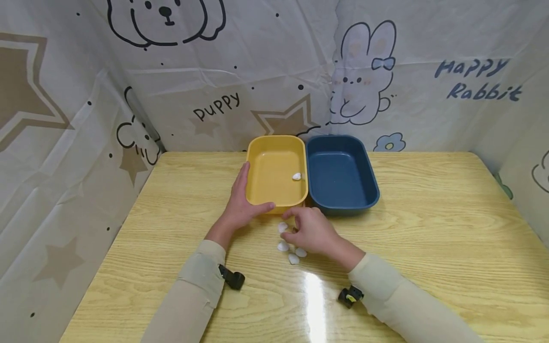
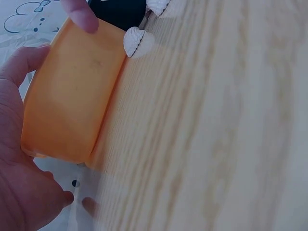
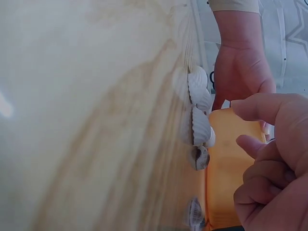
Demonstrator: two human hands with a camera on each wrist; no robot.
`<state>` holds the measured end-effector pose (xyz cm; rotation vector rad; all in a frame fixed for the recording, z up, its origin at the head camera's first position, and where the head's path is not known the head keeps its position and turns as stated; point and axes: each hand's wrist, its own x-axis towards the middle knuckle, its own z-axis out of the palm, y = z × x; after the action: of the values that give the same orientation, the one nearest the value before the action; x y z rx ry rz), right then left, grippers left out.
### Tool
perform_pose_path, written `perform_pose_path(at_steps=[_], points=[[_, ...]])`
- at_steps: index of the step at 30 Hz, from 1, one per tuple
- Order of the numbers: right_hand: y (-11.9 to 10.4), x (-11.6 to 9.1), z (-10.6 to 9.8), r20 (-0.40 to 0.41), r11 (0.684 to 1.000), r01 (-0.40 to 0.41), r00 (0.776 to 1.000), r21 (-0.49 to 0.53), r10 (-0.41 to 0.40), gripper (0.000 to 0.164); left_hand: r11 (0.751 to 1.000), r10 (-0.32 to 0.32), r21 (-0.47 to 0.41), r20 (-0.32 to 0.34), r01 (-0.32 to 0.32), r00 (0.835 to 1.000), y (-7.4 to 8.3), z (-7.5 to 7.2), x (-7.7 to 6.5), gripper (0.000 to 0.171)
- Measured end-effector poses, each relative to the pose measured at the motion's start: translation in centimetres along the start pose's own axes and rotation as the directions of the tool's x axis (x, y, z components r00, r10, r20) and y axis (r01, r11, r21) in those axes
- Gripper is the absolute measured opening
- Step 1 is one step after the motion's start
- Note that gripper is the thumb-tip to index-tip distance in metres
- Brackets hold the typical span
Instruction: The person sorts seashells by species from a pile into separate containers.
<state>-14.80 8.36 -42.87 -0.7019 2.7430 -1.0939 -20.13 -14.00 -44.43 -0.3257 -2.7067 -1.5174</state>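
Observation:
My left hand holds the near left corner of a yellow container, its thumb along the front rim and its fingers against the left side. One white seashell lies inside, near the right wall. My right hand hovers just in front of the container, thumb and index finger apart with nothing between them, the other fingers curled. Beneath and beside it, several white seashells lie on the table. In the right wrist view, ribbed seashells line up by the container's orange-looking front wall.
A dark blue container stands directly right of the yellow one, with bare inside. Behind both hangs a patterned cloth with cartoon animals. The wooden table extends to both sides. Each sleeve carries a small black camera.

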Motion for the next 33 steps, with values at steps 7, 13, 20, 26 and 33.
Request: perform_pose_path(at_steps=[7,13,20,26,33], points=[[0.5,0.3,0.4,0.029,1.0,0.007,1.0,-0.017,-0.007,0.032,1.0,0.0,-0.009,-0.005,0.0,1.0,-0.1,0.0,0.0,0.126],[0.8,0.6,0.7,0.042,0.999,0.011,0.999,-0.04,-0.009,0.027,1.0,0.008,-0.018,-0.006,-0.008,1.0,-0.2,0.1,0.1,0.126],[1.1,0.8,1.0,0.059,0.999,0.004,0.998,-0.051,-0.001,0.022,1.0,0.01,-0.017,-0.011,-0.011,1.0,-0.1,0.0,0.0,0.126],[1.4,0.9,1.2,0.069,0.998,-0.007,0.998,-0.059,0.011,0.018,1.0,0.011,-0.016,-0.008,-0.012,1.0,0.0,0.0,0.0,0.126],[1.5,0.9,1.2,0.07,0.997,-0.014,0.997,-0.079,0.02,0.019,0.999,0.03,-0.012,-0.012,-0.03,0.999,-0.2,0.0,0.2,0.126]])
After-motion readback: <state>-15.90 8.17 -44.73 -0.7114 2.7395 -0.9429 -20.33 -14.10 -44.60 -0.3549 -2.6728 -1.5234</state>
